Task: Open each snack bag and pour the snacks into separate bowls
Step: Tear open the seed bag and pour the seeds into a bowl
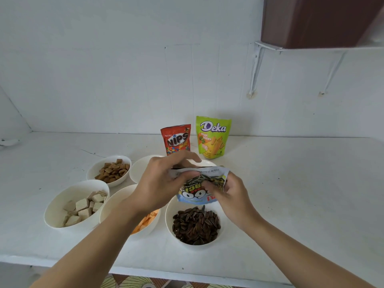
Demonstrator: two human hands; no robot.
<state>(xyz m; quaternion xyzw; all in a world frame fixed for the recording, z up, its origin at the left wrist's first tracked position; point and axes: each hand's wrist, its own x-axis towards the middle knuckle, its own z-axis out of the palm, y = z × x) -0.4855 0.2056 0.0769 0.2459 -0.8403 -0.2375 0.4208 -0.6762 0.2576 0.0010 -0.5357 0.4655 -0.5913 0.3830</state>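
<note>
Both hands pinch upturned blue-white foil seed bag (197, 186): left hand (164, 183), right hand (226, 194), above near-right white bowl (169, 217) of dark seeds (196, 225).

Soft, even light fills the frame, bright but not harsh, and the white wall (104, 69) and bench (291, 183) hold an even pale tone. Shadows are faint with blurry edges, pooling just beneath the bowls (169, 217). Print on the green bag (213, 136) reads sharp, while the seed bag (195, 198) looks slightly smeared. Wide-angle distortion bows the bench's front edge and tilts the bracket (256, 67). The brown cabinet (311, 17) at the corner is soft.
</note>
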